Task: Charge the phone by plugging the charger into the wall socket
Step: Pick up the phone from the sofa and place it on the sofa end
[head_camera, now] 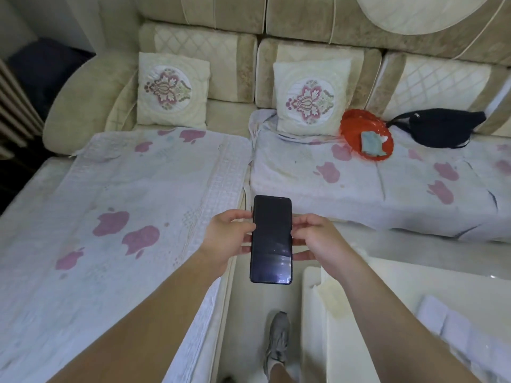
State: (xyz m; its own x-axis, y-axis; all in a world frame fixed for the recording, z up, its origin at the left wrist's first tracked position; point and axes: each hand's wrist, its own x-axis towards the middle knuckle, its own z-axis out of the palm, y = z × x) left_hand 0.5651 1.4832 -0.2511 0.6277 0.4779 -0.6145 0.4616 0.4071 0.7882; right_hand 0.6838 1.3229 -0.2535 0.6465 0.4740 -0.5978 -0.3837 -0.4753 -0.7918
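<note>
A beige corner sofa (199, 12) with quilted back cushions carries pale covers (132, 189) printed with pink shapes and two embroidered pillows (171, 92), beside a ribbed radiator (13, 106) at left and a white tabletop (414, 286) at right.

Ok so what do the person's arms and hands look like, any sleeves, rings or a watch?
Both forearms are bare as far as the picture shows, with no sleeve in view. The left hand and the right hand wear no gloves, and no watch, bracelet or ring shows on either. The only clothing in view is a grey sneaker with a white sock on one foot.
</note>
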